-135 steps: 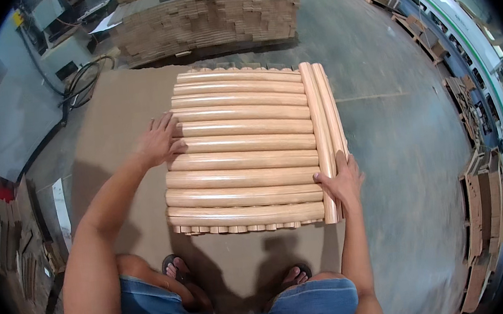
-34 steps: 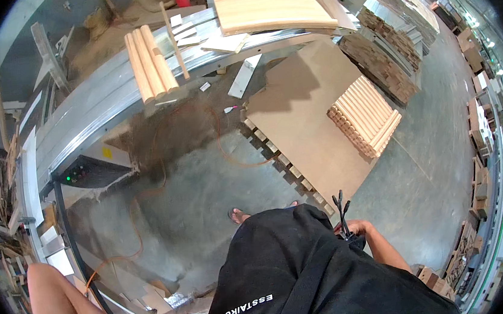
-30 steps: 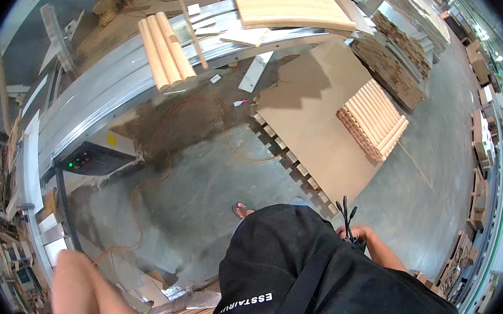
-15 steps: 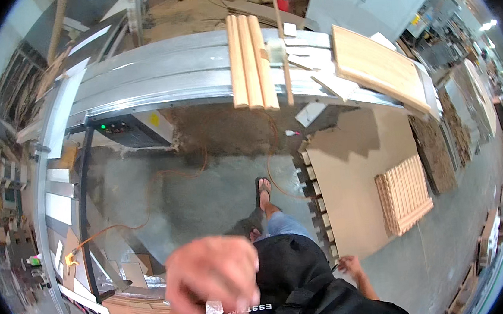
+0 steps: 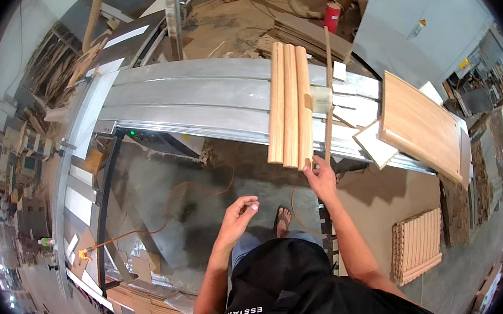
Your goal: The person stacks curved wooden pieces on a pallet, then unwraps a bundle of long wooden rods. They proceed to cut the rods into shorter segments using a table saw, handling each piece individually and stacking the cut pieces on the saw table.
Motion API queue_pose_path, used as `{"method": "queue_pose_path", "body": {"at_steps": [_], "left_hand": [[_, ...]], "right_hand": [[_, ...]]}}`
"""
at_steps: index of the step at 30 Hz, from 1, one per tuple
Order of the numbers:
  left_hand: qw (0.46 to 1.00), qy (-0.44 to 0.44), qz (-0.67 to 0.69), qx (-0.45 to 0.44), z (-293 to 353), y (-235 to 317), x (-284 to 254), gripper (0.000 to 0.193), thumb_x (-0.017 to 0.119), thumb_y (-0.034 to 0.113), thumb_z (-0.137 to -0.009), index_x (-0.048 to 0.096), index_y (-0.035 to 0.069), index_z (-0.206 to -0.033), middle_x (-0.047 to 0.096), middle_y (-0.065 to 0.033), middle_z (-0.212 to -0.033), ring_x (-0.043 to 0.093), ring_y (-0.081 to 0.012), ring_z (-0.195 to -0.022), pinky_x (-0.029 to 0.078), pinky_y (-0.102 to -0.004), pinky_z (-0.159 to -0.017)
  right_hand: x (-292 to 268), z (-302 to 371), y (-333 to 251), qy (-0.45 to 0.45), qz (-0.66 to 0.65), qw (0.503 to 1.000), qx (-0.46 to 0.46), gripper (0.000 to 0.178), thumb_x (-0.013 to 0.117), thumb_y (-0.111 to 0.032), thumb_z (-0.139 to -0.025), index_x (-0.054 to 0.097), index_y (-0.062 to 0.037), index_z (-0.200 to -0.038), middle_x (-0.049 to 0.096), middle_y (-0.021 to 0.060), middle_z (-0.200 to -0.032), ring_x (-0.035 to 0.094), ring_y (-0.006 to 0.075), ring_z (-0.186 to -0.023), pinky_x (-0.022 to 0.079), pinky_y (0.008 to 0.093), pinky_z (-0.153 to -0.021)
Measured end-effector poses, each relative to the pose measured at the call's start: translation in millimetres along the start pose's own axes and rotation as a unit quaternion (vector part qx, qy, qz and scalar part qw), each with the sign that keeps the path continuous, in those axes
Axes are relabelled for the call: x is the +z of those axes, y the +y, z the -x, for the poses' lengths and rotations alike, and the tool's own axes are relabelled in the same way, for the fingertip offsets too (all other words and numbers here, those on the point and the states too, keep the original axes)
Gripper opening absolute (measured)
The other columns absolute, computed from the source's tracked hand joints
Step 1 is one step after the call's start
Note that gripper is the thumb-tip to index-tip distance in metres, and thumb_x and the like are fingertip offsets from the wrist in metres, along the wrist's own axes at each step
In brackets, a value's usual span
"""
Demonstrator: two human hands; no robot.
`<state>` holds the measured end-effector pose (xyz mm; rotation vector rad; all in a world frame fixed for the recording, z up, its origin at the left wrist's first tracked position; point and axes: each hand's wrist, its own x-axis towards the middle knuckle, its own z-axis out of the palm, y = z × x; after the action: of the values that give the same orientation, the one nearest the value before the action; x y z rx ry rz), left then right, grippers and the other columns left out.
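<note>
Three long rounded wooden rails (image 5: 288,108) lie side by side across the metal machine bed, their near ends jutting over its front edge. My right hand (image 5: 321,180) is closed around the near end of the rightmost rail, thumb on the left and fingers on the right. Just right of those fingers is the lower end of a thin wooden stick (image 5: 328,101). My left hand (image 5: 238,219) hovers over the floor short of the bed, fingers loosely curved and a little apart from the thumb. A small whitish patch shows at its thumb tip; I cannot tell what it is.
A wide wooden board (image 5: 421,125) and white offcuts (image 5: 377,145) rest on the right of the bed (image 5: 191,93). A stack of rails (image 5: 417,247) stands on cardboard at the right. An orange cord (image 5: 143,231) crosses the floor. A red cylinder (image 5: 332,17) stands behind.
My left hand has moved forward, away from my body. The right hand has come up from my side to the rightmost rail's end. The view has shifted closer to the bed.
</note>
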<state>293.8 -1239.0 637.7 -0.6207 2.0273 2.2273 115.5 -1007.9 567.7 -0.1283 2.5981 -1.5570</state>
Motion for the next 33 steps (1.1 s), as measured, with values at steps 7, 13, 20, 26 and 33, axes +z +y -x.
{"method": "queue_pose_path", "body": {"at_steps": [7,13,20,26,33], "left_hand": [[0.999,0.033,0.019,-0.013,-37,15,-10,0.029,0.062,0.013,-0.099,0.061,-0.003,-0.123,0.069,-0.0097,-0.108,0.064,-0.0151,-0.100,0.051,-0.0286,-0.089],[0.999,0.016,-0.004,-0.034,-97,-2,-49,0.036,0.059,0.025,-0.102,0.060,0.001,-0.128,0.066,-0.0095,-0.114,0.063,-0.0150,-0.099,0.049,-0.0298,-0.090],[0.964,-0.199,-0.157,0.081,-224,55,-68,0.043,0.065,0.012,-0.095,0.055,-0.002,-0.134,0.062,-0.0132,-0.129,0.058,-0.0228,-0.120,0.045,-0.0338,-0.101],[0.818,-0.310,-0.341,0.344,-297,93,-48,0.060,0.072,0.020,-0.086,0.052,0.003,-0.140,0.045,-0.0226,-0.148,0.040,-0.0411,-0.138,0.031,-0.0485,-0.115],[0.672,-0.409,-0.466,0.405,-322,58,11,0.068,0.070,0.039,-0.087,0.049,0.013,-0.147,0.034,-0.0241,-0.156,0.024,-0.0450,-0.147,0.019,-0.0658,-0.114]], "right_hand": [[15,5,12,0.074,0.023,0.995,0.061,0.051,0.072,-0.027,-0.087,0.059,0.0017,-0.126,0.060,0.0220,-0.120,0.059,0.0373,-0.112,0.048,0.0427,-0.095],[25,13,19,0.095,-0.014,0.974,0.204,0.054,0.071,-0.038,-0.090,0.062,0.0015,-0.126,0.072,0.0154,-0.101,0.070,0.0230,-0.085,0.056,0.0357,-0.079],[54,16,-16,0.191,-0.371,0.825,0.381,0.064,0.044,-0.056,-0.102,0.048,-0.0049,-0.140,0.064,0.0144,-0.123,0.066,0.0270,-0.094,0.055,0.0420,-0.079],[135,-2,-33,0.343,-0.559,0.670,0.348,0.065,0.030,-0.062,-0.103,0.029,-0.0215,-0.153,0.045,0.0135,-0.145,0.056,0.0274,-0.116,0.055,0.0486,-0.085],[192,-45,4,0.547,-0.434,0.682,0.216,0.060,0.031,-0.056,-0.106,0.026,-0.0227,-0.156,0.039,0.0081,-0.151,0.046,0.0275,-0.130,0.043,0.0531,-0.102]]}}
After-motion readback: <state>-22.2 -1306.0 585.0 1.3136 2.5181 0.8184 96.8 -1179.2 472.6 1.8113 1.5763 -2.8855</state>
